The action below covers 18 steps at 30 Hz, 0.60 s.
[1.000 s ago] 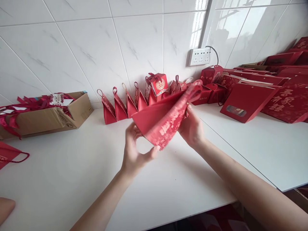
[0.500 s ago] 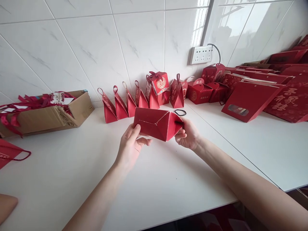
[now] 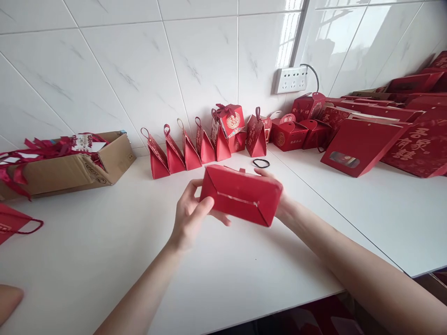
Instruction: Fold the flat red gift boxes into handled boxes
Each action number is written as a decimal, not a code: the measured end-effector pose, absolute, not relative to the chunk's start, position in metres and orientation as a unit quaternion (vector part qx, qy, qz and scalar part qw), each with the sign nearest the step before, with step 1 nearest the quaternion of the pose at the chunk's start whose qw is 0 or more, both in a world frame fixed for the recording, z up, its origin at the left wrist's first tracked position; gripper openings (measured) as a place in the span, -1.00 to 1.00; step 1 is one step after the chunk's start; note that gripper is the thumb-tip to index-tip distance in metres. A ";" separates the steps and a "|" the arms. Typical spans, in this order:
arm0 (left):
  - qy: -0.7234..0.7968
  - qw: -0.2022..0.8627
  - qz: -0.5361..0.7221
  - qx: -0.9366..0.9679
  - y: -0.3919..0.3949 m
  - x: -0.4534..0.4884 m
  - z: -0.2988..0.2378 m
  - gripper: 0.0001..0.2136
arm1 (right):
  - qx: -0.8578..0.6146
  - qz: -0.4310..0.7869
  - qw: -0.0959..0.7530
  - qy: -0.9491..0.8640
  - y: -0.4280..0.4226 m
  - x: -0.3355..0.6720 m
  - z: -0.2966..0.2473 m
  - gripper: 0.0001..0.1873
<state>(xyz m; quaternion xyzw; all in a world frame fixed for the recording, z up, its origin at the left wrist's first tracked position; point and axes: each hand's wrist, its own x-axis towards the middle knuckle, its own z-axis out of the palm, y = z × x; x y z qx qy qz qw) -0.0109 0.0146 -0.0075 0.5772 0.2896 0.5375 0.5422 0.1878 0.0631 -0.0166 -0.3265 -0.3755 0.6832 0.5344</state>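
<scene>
A red paper gift box (image 3: 240, 193) is held up above the white table (image 3: 216, 274), its folded bottom with a seam facing me. My left hand (image 3: 193, 211) grips its left end, thumb on the bottom face and fingers beneath and behind. At the right end my right hand (image 3: 279, 193) holds the box from behind; most of its fingers are hidden by the box. A black hair tie (image 3: 261, 163) lies on the table just beyond the right hand.
Several small red gift boxes with ribbon loops (image 3: 174, 153) stand along the tiled wall. To the left is a cardboard box (image 3: 66, 172) full of red ribbons. Larger red bags (image 3: 365, 146) crowd the right, below a power socket (image 3: 291, 80). Part of another person's arm (image 3: 10, 300) shows lower left.
The gift box has been turned and tipped so its bottom faces me, and it sits slightly lower and to the right. Its open side end is out of sight.
</scene>
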 end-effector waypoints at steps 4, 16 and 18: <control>0.279 0.528 0.493 0.633 0.009 -0.008 -0.024 -0.36 | -0.353 0.704 0.519 -0.331 0.056 0.191 -0.005 -0.69; 0.367 0.484 0.369 0.703 0.015 -0.011 -0.021 -0.69 | -0.280 0.402 0.684 -0.541 0.037 0.182 0.007 -0.50; 0.366 0.486 0.371 0.701 0.014 -0.010 -0.022 -0.68 | -0.281 0.404 0.683 -0.539 0.036 0.182 0.008 -0.48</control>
